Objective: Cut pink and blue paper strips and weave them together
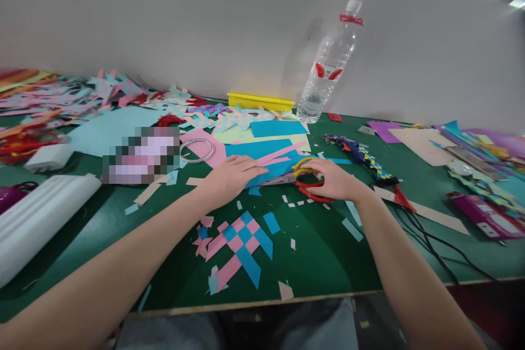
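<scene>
From the head view, here was the right hand [334, 175], gripping the scissors [287, 179] by their handles, blades pointed toward the desk's left edge! And opposite, the left hand [232, 175] lay over the blue paper [256, 147] just in from the middle of the desk [320, 268], fingertips close to the blades; whether it pinched the paper or only pressed it, you could not tell. Tight stuff, and in my judgement a clean cut called for the paper held taut, the fingers well off the cutting line, and the sheet turned to meet the blades. Watch those pink strips [283, 153] on top, which looked likely to get snipped too! Down toward the front edge lay a woven paper fish [241, 238] in pink and blue, scraps scattered around it. A tape roll [197, 150] sat just beyond the left hand, crowding that side. At the back edge stood the bottle [326, 65], near a yellow box [260, 103], and over by the right edge lay a purple packet [486, 216], with black cords [430, 240] trailing toward the front edge, a possible snag for the right forearm.
</scene>
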`<state>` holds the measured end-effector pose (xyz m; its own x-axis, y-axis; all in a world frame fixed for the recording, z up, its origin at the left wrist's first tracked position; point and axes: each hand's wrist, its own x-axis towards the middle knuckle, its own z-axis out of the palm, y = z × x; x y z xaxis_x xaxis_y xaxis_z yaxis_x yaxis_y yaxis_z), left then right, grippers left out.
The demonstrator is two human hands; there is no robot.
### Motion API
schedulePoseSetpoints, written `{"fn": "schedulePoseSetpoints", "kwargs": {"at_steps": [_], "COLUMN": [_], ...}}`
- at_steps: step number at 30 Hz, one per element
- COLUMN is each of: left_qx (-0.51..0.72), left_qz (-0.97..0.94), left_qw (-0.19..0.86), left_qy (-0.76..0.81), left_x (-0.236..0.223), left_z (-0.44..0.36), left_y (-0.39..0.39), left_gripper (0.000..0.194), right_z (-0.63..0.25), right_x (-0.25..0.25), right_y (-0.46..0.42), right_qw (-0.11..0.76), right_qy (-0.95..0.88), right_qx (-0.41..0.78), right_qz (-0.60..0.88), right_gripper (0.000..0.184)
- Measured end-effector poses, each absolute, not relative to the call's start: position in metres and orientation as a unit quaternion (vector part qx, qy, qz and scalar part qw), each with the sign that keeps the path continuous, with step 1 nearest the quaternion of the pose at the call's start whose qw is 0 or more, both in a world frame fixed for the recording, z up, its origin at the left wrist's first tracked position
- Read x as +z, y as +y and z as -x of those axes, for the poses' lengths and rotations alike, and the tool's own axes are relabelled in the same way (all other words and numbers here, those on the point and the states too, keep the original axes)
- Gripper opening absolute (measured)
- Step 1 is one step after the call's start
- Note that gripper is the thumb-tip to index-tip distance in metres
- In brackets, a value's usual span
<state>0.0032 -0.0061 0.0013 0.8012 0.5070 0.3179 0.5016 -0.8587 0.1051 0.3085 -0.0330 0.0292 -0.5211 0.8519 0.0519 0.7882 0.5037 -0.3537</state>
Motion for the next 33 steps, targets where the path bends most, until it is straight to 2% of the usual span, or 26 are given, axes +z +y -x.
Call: {"fn": "schedulePoseSetpoints", "kwargs": {"at_steps": [5, 10, 28, 33], "left_qx": [0.127, 0.108, 0.104, 0.107], "left_qz": [-0.951, -0.944, -0.943, -0.943], "left_qw": [0.104, 0.159, 0.167, 0.172], "left_qy": [0.261, 0.268, 0.27, 0.264], "left_x": [-0.009, -0.013, -0.01, -0.011], "left_z": [-0.004, -0.005, -0.007, -0.007], "left_y": [-0.002, 0.004, 0.005, 0.007], "left_gripper": [0.058, 0.058, 0.05, 0.054], "right_z": [-0.309, -0.308, -0.313, -0.309], "right_x": [0.027, 0.023, 0.024, 0.022], "right_y": [-0.031, -0.03, -0.025, -0.025], "right_qw": [0.112, 0.105, 0.097, 0.094], "right_qy": [-0.863, -0.866, -0.877, -0.879], "right_qx": [0.145, 0.144, 0.161, 0.153], "right_qz": [0.47, 0.467, 0.442, 0.442], "right_gripper": [0.042, 0.045, 0.042, 0.043]}}
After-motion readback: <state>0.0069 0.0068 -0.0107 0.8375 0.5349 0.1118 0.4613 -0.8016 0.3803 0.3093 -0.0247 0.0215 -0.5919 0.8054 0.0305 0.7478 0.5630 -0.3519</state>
